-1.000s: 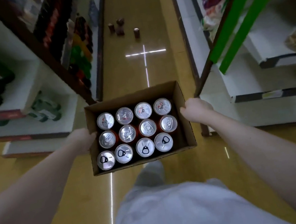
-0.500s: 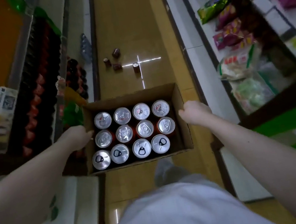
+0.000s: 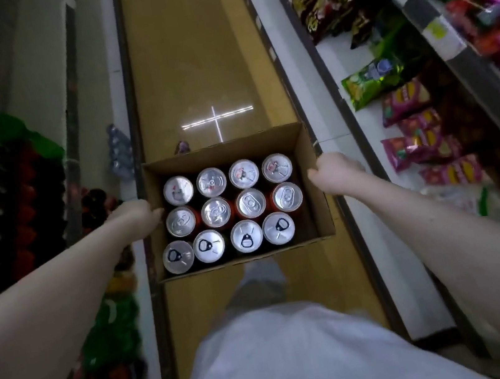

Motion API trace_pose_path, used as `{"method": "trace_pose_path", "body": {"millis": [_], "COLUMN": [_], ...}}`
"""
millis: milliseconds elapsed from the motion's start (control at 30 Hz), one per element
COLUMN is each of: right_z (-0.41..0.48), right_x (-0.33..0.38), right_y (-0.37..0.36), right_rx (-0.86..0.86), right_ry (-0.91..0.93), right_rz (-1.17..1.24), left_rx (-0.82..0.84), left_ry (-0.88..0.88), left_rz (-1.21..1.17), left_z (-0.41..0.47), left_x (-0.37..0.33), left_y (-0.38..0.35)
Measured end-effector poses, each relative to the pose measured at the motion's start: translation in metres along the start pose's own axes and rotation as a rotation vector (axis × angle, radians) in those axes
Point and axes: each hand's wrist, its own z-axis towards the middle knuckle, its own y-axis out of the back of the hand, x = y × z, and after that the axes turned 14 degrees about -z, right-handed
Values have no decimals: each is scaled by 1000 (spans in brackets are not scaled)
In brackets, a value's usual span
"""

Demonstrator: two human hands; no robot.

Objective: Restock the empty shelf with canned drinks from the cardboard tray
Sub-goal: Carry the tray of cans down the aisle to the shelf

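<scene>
I see the cardboard tray (image 3: 320, 211) held up in the air over the aisle floor (image 3: 187, 51), in the middle of my view. It is a brown open box with low walls. Inside are twelve cans (image 3: 232, 208), standing up in three rows of four. I see only their shiny silver tops. The four near ones have dark pull tabs. The sides of the middle row look orange-red.

The left hand (image 3: 135, 217) is pressed on the left wall of the tray, and the right hand (image 3: 336, 174) is on the right wall. Each grip is closed on the tray's edge, with the fingers tucked out of sight.

Just past the far wall of the tray, one small can (image 3: 182, 147) peeks up from the floor. A bright cross of light (image 3: 217, 117) shines on the floor beyond it.

On the left are shelves with dark bottles (image 3: 31, 204) and a pack of clear water bottles (image 3: 119, 151). On the right are shelves with snack bags (image 3: 419, 129) in pink, green and red. Below the tray I see a white shirt (image 3: 302, 361) and a foot (image 3: 260, 273).
</scene>
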Motion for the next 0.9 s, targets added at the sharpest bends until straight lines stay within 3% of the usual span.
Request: {"method": "trace_pose_path", "body": {"millis": [267,600,900], "right_z": [177,405,553], "right_x": [10,23,63], "right_y": [122,224,317], "right_rx": [-30,4,9], "right_ry": [-37,92,195], "right_rz": [25,-15,-94], "left_rx": [-13,7,9], "left_ry": [-64,102,191], "left_rz": [39,-48,-141], "left_z": [165,333,440], "left_x": [-82,-161,-187], "left_y": [132,225,300]}}
